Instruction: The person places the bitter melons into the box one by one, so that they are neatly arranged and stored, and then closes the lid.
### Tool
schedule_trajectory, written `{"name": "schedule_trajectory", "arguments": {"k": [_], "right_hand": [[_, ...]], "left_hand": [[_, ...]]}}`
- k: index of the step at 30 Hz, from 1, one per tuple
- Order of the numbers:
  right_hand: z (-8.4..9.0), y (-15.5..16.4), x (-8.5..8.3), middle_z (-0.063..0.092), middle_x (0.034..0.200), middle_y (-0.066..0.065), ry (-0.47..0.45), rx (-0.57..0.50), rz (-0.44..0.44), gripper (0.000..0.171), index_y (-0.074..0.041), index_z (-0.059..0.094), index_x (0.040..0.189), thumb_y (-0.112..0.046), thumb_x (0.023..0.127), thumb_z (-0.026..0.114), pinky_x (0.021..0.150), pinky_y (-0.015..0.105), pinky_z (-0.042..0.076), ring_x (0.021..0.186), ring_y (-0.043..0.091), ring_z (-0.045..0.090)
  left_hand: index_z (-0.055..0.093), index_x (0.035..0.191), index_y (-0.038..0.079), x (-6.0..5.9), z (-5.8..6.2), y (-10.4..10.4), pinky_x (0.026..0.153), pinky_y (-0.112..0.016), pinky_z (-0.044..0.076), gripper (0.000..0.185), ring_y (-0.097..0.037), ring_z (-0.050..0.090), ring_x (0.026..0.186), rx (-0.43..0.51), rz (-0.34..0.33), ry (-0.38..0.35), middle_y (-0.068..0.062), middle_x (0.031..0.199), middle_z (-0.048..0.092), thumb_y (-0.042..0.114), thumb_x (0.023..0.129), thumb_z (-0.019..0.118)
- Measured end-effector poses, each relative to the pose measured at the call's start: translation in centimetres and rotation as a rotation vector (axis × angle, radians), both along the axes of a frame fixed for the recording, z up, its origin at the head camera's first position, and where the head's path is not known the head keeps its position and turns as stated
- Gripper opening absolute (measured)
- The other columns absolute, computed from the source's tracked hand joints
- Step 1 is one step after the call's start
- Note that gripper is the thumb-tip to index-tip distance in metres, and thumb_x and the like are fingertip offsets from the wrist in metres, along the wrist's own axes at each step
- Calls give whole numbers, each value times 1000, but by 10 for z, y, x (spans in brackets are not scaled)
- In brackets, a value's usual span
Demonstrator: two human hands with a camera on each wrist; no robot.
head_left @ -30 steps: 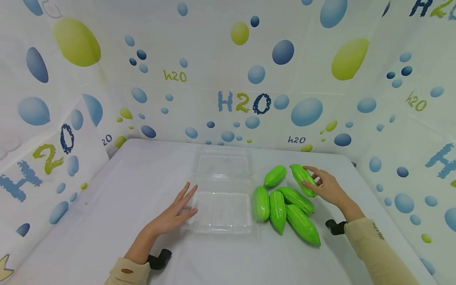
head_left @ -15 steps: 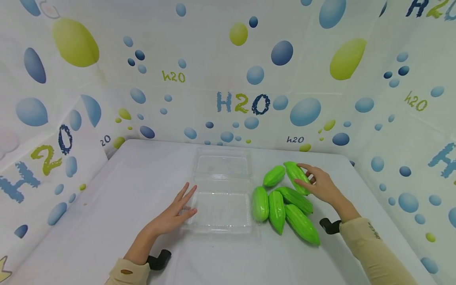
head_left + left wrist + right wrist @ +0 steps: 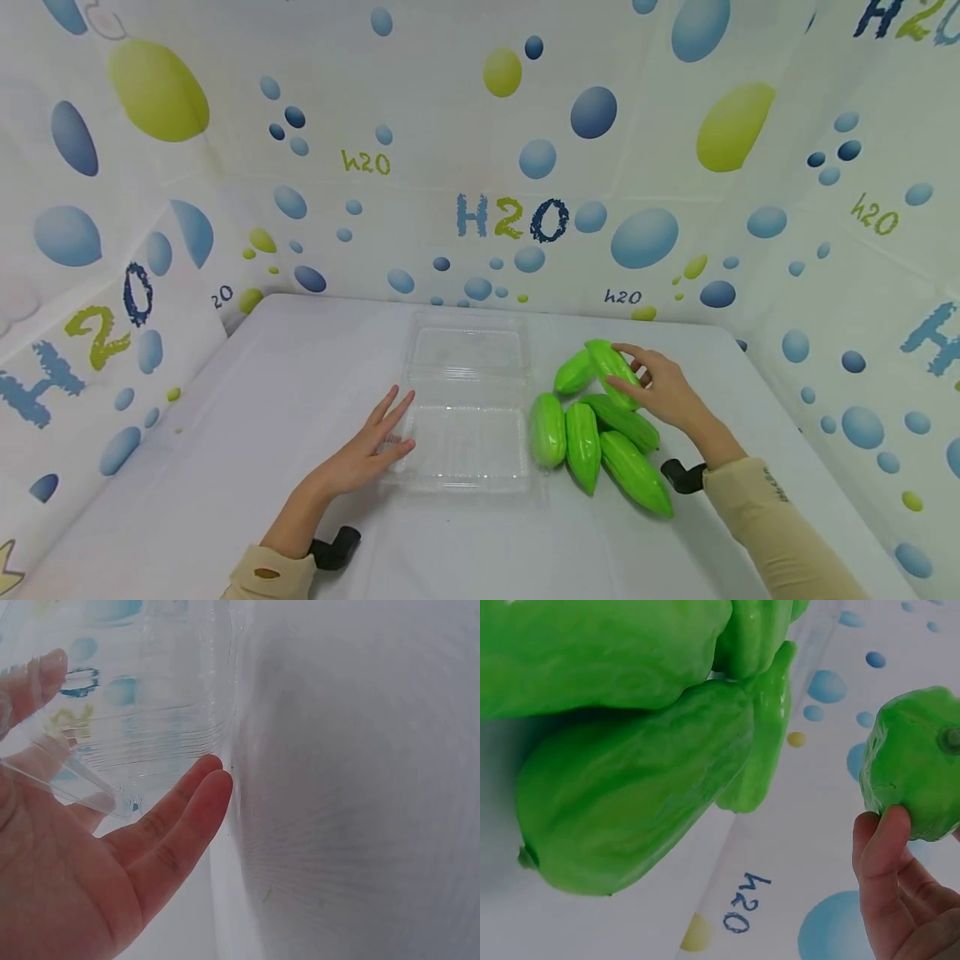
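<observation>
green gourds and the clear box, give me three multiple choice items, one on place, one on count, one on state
1. Where do the ridged green plastic gourds lie relative to the clear plastic clamshell box?
A. to its right
B. inside it
C. to its left

2. How many green gourds are in the head view?
A. three
B. six
C. nine

3. What is the right hand doing?
A. lying flat on the table
B. gripping one green gourd
C. holding the box lid

Answers:
1. A, the gourds are clustered on the white table to the right of the box, which holds none.
2. B, five lie in the cluster and one is in the hand.
3. B, the fingers curl round the far gourd, while the left hand rests flat-fingered at the box's left edge.
</observation>
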State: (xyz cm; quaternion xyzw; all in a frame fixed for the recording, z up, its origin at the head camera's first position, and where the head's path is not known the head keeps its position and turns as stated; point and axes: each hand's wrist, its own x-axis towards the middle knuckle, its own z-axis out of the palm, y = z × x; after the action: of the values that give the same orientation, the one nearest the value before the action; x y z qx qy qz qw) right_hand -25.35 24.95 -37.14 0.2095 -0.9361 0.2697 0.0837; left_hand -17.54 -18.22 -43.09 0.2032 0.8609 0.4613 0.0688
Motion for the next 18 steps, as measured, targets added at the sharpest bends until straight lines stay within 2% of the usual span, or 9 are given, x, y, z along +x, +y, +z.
{"name": "schedule_trajectory", "arguments": {"k": [9, 18], "right_hand": [[4, -13, 0, 51, 88, 8, -1, -17, 24, 55, -10, 46, 133, -35, 86, 63, 58, 31, 43, 64, 16, 47], [6, -23, -1, 52, 89, 8, -1, -20, 26, 56, -11, 46, 133, -36, 86, 64, 57, 30, 43, 65, 16, 48]], "left_hand": [[9, 149, 23, -2, -1, -1, 91, -62, 32, 67, -41, 41, 118, -34, 13, -7, -14, 151, -10, 26, 95, 50], [11, 148, 21, -3, 1, -1, 90, -63, 32, 68, -43, 40, 118, -17, -3, -12, -15, 151, -10, 25, 94, 52]]}}
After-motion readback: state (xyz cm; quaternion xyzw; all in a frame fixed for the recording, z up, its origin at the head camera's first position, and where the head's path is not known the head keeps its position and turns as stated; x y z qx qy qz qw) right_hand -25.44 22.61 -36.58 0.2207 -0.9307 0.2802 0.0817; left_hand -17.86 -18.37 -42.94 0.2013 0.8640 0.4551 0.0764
